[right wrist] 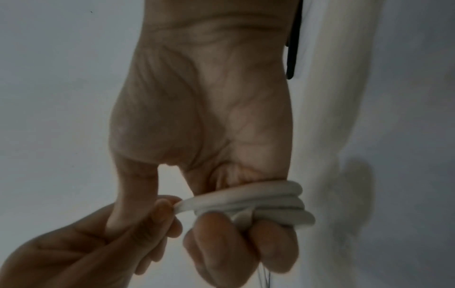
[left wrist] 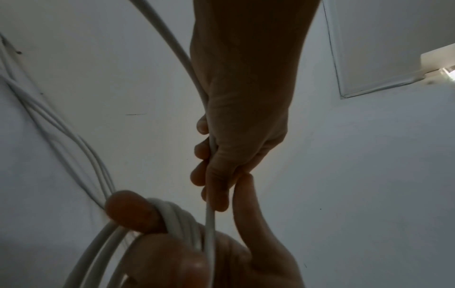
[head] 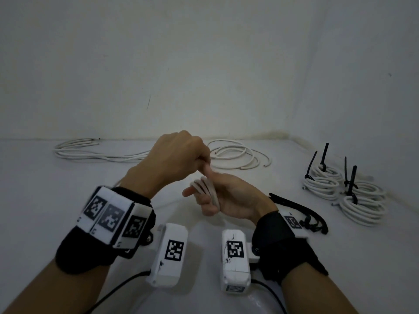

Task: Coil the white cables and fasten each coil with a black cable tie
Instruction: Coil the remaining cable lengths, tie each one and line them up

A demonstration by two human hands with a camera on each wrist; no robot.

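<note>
Fingers (right wrist: 236,239) of the right hand (head: 229,196) curl through a half-wound coil (head: 206,189) as the left hand (head: 179,155) pinches its free strand, four tied coils (head: 344,191) done, loose cables (head: 231,155) and spare ties (head: 301,211) waiting.

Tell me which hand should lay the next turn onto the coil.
Left. The left hand grips the loose cable strand beside the coil; the right hand is occupied, the coil wound round its curled fingers, so it likely serves best as holder.
</note>
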